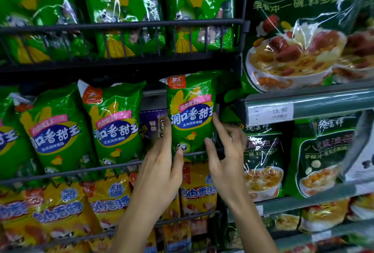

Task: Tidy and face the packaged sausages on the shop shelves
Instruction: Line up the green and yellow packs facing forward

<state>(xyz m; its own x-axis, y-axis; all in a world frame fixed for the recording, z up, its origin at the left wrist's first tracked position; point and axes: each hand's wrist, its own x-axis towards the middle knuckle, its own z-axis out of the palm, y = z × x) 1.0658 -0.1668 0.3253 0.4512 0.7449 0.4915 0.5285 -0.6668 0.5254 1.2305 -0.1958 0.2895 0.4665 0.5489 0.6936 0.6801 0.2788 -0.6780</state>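
Note:
A green corn-sausage pack (191,111) stands upright at the right end of the middle wire rack (121,165), its label facing me. My left hand (162,167) holds its lower left edge, fingers straight along the side and thumb on the front. My right hand (224,149) touches its right edge with straight fingers. Two more green packs (116,119) (54,131) lean to the left of it. A purple pack (151,125) shows in the gap behind.
The upper rack (121,26) holds a row of larger green packs. Yellow sausage packs (109,198) fill the racks below. Right of the rack, dark green soup-mix bags (299,30) sit on shelves with a price tag (271,113) reading 15.90.

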